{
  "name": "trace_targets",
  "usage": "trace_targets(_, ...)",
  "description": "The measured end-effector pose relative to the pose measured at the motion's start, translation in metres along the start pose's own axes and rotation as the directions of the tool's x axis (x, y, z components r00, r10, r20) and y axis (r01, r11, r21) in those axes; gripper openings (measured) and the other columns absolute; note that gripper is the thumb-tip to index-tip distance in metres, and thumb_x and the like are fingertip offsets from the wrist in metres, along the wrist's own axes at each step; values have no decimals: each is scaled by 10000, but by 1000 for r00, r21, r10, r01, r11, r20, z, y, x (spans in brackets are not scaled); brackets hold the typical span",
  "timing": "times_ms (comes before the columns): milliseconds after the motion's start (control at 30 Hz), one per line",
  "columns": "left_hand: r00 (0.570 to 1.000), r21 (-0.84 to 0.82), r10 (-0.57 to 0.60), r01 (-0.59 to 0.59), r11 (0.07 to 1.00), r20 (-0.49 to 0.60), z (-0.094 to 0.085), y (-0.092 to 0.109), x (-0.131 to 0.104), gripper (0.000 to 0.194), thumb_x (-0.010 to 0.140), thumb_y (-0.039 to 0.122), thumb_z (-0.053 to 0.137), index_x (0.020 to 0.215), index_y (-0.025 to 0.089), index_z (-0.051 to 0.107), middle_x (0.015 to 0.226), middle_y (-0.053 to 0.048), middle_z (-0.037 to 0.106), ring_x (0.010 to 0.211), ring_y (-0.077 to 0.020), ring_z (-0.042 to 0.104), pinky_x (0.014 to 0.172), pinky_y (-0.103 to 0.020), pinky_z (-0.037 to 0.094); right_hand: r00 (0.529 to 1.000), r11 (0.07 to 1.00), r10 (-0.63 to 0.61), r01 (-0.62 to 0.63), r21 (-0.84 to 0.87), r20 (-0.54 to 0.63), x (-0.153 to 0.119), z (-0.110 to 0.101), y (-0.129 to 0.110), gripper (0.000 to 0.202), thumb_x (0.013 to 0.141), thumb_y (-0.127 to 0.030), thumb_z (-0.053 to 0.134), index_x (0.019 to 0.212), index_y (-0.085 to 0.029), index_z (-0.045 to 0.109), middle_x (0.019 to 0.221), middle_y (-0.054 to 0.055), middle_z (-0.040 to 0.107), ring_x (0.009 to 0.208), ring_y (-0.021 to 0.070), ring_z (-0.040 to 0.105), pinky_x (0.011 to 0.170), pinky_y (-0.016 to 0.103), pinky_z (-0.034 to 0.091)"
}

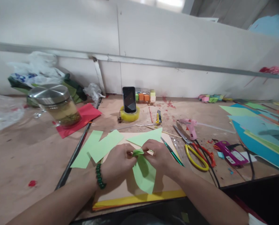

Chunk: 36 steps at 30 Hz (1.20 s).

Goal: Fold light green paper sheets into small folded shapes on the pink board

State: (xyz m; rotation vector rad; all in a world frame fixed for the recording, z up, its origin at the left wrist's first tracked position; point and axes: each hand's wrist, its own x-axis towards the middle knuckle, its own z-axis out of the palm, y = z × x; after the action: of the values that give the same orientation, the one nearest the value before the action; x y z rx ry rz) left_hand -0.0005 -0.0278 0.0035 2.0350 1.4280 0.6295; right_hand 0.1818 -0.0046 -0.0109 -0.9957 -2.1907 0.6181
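Note:
My left hand [120,161] and my right hand [159,157] meet over a stack of paper sheets [116,195] at the table's front edge. Between them they pinch a small folded piece of green paper [138,152], fingertips closed on either side of it. Beneath lies a larger leaf-shaped green paper piece [145,178]; whether it joins the folded piece I cannot tell. Cut light green strips [108,145] lie left of my hands, and another green piece [146,137] lies just beyond them. A green bead bracelet circles my left wrist.
To the right lie yellow-handled scissors [197,157], a pink glue gun [188,126], a purple glue gun [233,153] with a cord, and coloured paper [258,137]. A phone [129,100] stands in a yellow tape roll [130,115]. At left a glass jar [60,109] stands on red paper [89,112].

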Motion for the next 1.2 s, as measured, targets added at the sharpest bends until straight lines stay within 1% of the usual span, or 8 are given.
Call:
trace_targets(233, 997, 170, -24, 12, 985, 72, 2, 0, -2, 230, 740, 79, 481, 647, 172, 670, 729, -18, 681, 688, -147, 590, 656, -242, 405, 999, 998, -26, 27, -54, 27, -1, 3, 2, 167, 739, -30, 636, 713, -196, 639, 747, 23, 654, 724, 167, 606, 646, 265, 466)
trace_targets(500, 991, 277, -11, -27, 960, 136, -5, 8, -4, 224, 771, 75, 467, 671, 169, 645, 792, -27, 670, 731, -157, 605, 672, -248, 406, 990, 945, -79, 111, 309, -114, 2, -6, -7, 78, 819, -174, 667, 752, -203, 696, 784, 39, 693, 744, 159, 648, 677, 269, 515)
trace_targets(600, 992, 307, -22, -18, 952, 125, -5, 4, -3, 229, 763, 92, 462, 626, 165, 630, 736, -26, 653, 683, -155, 585, 642, -253, 395, 991, 929, 22, 29, 368, -135, 2, -13, -10, 64, 827, -254, 671, 798, -200, 691, 809, 31, 701, 767, 160, 652, 725, 287, 519)
trace_targets(700, 993, 303, -5, -31, 953, 119, -3, 1, -2, 238, 780, 123, 469, 624, 166, 644, 710, -25, 653, 662, -154, 576, 624, -255, 385, 988, 941, 150, -134, 311, -26, 2, -13, -9, 271, 728, -260, 749, 982, -202, 673, 931, 33, 707, 851, 182, 650, 759, 307, 517)
trace_targets(767, 993, 278, 2, -36, 960, 122, -2, 1, -1, 240, 794, 128, 473, 655, 168, 665, 728, -30, 665, 673, -157, 587, 629, -257, 388, 982, 957, 182, -190, 217, 55, 2, -8, -6, 215, 717, -209, 737, 925, -195, 680, 887, 24, 699, 830, 179, 641, 728, 298, 505)
trace_targets(833, 993, 246, -1, -29, 969, 120, -2, 1, -1, 236, 791, 106, 476, 681, 167, 676, 757, -37, 677, 702, -164, 601, 649, -260, 401, 988, 978, 144, -152, 147, 62, 2, -3, -2, 25, 761, -162, 674, 769, -186, 673, 775, 13, 675, 772, 167, 625, 699, 286, 485)
trace_targets(900, 993, 201, 12, -35, 979, 114, -2, 1, -1, 234, 776, 77, 476, 688, 164, 675, 763, -36, 676, 717, -166, 604, 668, -261, 415, 996, 989, 87, -90, 116, 31, 2, 0, 1, 92, 782, -142, 648, 701, -184, 655, 723, 11, 658, 741, 160, 613, 692, 281, 473)
trace_targets(1200, 990, 211, 47, -74, 975, 129, 5, 1, -2, 244, 774, 84, 458, 700, 173, 673, 804, -47, 684, 756, -178, 621, 695, -267, 445, 990, 953, -135, 140, 270, -35, 2, -1, -4, 67, 821, -199, 666, 762, -196, 696, 827, 58, 683, 806, 172, 631, 734, 284, 507)
